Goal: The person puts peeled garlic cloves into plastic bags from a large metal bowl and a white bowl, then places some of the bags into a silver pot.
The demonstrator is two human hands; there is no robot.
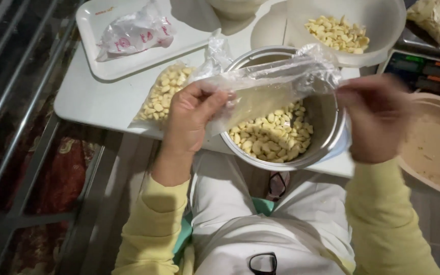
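At the upper left of your frame a white tray (95, 61) sits on the white tabletop (92, 102), and a crumpled white bag with red print (136, 33) lies on it. Just below the tray you see a filled clear bag of pale kernels (161, 94). At the upper right a white bowl (388, 25) holds more of the same pale pieces. At the right edge you find a scale with coloured buttons (423, 71) and, below it, a tan basin (434, 147). Along the left run metal rails (21, 102) over a patterned red carpet (52, 178).
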